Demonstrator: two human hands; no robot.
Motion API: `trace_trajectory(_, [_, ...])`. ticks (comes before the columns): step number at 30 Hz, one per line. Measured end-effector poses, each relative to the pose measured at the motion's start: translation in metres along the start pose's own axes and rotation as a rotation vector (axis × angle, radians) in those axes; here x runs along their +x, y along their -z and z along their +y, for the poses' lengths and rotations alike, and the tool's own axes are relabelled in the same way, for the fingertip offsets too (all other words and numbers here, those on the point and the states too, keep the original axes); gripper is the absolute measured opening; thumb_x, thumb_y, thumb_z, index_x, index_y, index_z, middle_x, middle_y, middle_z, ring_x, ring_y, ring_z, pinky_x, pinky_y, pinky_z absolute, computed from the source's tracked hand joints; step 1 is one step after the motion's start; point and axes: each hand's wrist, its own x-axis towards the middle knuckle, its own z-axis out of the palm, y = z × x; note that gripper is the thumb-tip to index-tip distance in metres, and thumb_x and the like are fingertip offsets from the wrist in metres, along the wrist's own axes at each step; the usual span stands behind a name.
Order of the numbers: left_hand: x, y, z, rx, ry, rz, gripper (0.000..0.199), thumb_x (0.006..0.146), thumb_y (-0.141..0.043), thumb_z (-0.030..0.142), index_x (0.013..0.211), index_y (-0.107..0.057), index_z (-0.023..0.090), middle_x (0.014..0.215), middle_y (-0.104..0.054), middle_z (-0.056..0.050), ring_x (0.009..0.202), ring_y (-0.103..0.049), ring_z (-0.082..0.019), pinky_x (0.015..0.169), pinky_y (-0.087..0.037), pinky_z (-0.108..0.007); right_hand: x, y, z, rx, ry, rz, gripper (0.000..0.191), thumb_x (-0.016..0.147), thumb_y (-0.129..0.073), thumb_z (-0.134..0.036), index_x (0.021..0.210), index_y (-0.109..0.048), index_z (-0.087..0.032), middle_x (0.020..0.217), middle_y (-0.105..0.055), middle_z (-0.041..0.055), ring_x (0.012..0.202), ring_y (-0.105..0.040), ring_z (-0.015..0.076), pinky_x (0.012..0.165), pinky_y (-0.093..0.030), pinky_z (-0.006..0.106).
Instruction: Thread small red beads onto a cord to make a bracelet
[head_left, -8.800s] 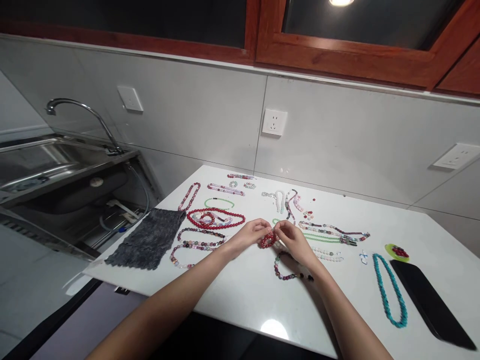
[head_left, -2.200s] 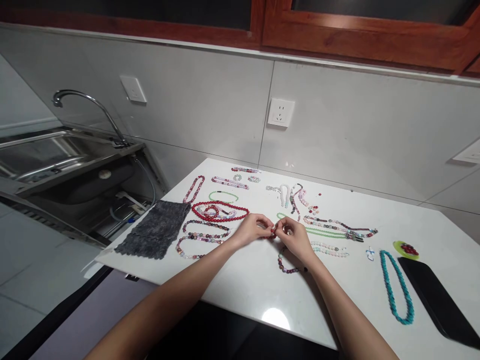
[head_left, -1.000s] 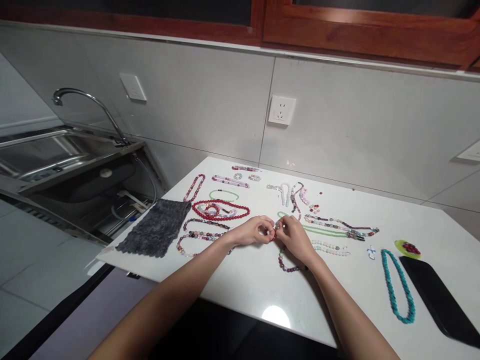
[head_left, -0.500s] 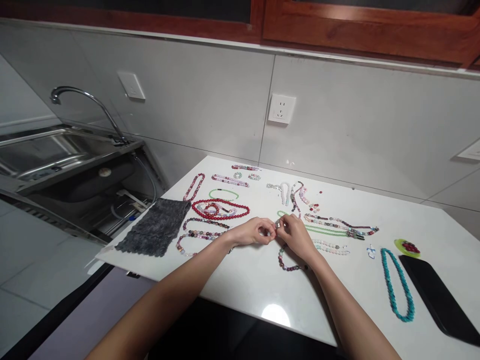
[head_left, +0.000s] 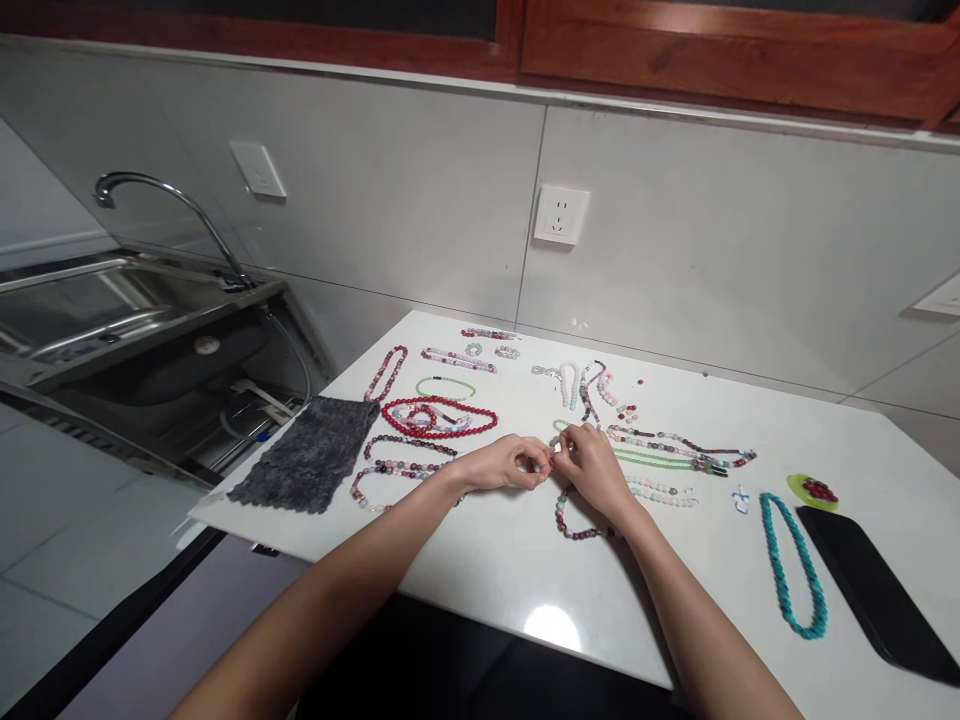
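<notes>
My left hand is closed in a pinch, thumb and forefinger making a ring. Its fingertips meet those of my right hand, which is also pinched shut. What they grip is too small and too covered to name. Just below my right hand, a strand of dark mixed beads curves on the white tabletop, partly hidden by the wrist. Green bead strands and a pale bead strand lie to its right. Left of my left hand are a red bead necklace and multicoloured strands.
A dark grey cloth covers the table's left end. At the right are a turquoise necklace, a black phone-like slab and a green dish with red beads. A steel sink stands beyond the left edge. Loose beads lie farther back.
The view has shifted very slightly. Both hands keep nearly the same pinched pose, fingertips together; nothing else has visibly moved.
</notes>
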Motion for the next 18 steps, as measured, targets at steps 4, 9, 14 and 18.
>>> trace_trajectory(4, [0.000,0.000,0.003,0.029,-0.014,0.017,0.009,0.070,-0.057,0.018,0.074,-0.065,0.015,0.091,-0.060,-0.007,0.086,-0.054,-0.017,0.075,-0.040,-0.028,-0.001,0.000,0.000,-0.006,-0.008,0.016,0.014,0.083,-0.045,-0.022,0.070,-0.041,-0.022,0.073,-0.053,0.0026,0.074,-0.045,0.0195,0.072,-0.034,0.031])
trace_trajectory(9, [0.001,0.004,0.001,0.089,-0.018,0.155,0.008,0.072,-0.056,0.019,0.071,-0.063,0.015,0.082,-0.061,-0.004,0.082,-0.054,-0.015,0.075,-0.040,-0.026,-0.002,0.002,-0.005,0.071,-0.031,0.021,0.015,0.084,-0.045,-0.024,0.071,-0.040,-0.022,0.073,-0.053,0.0016,0.074,-0.045,0.0189,0.070,-0.034,0.030])
trace_trajectory(14, [0.006,0.006,-0.011,0.025,0.004,0.302,0.013,0.076,-0.059,0.024,0.081,-0.065,0.013,0.088,-0.065,-0.005,0.077,-0.055,-0.013,0.072,-0.041,-0.024,-0.003,0.008,-0.010,0.206,-0.047,-0.012,0.010,0.082,-0.044,-0.024,0.073,-0.042,-0.022,0.077,-0.055,0.0017,0.075,-0.047,0.0189,0.070,-0.035,0.030])
trace_trajectory(18, [0.011,0.002,-0.018,-0.032,-0.011,0.359,0.016,0.077,-0.060,0.024,0.086,-0.065,0.013,0.084,-0.066,-0.006,0.072,-0.056,-0.012,0.065,-0.042,-0.023,-0.003,0.012,-0.014,0.274,-0.047,-0.050,0.005,0.080,-0.044,-0.022,0.075,-0.043,-0.022,0.079,-0.055,0.0014,0.076,-0.048,0.0187,0.070,-0.037,0.030])
